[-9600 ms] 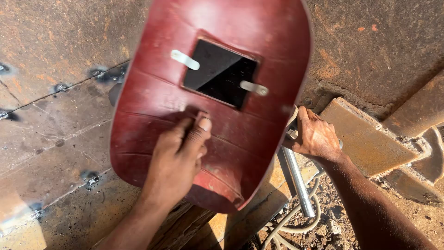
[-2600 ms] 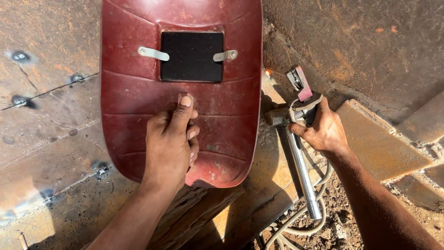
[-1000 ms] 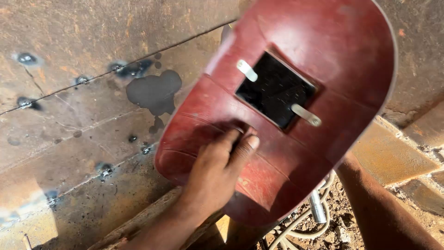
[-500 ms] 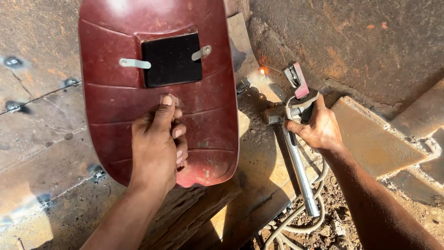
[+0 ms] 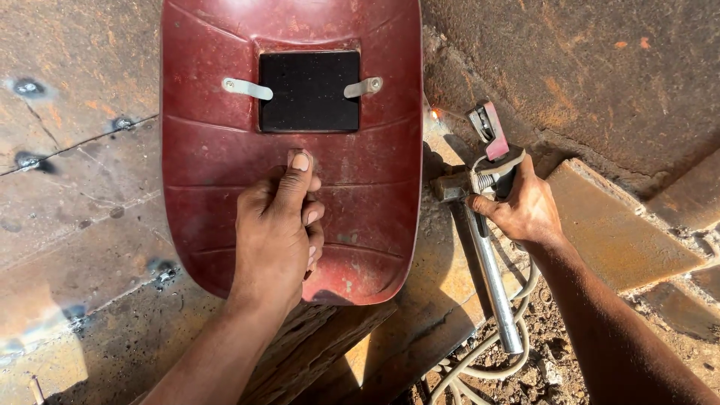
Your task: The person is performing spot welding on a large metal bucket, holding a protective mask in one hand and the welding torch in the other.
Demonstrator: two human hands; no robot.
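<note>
The left hand (image 5: 281, 225) is closed around the handle of a dark red welding shield (image 5: 292, 142), thumb pointing up along its outer face just under the dark rectangular viewing glass (image 5: 309, 91). The shield stands upright and squared to the view, covering the middle of the rusty steel plate (image 5: 75, 187). Half a second ago it sat further to the left with its window lower in the view; it has since shifted right and a little up, and a second ago it was tilted well over to the right, hiding the other hand.

The right hand (image 5: 521, 206) is wrapped shut around the grip of an electrode holder (image 5: 491, 142), whose red-tipped clamp points up and left toward a small orange spark (image 5: 435, 115) on the seam at the shield's right edge. The same hand also seems to hold a metal-handled hammer (image 5: 487, 262), its shaft running down past the wrist; the hold there is partly hidden. This hand sits much where it was half a second ago. Pale cable (image 5: 487, 367) loops on the dirt floor below, beside a rusted steel block (image 5: 622, 232).
</note>
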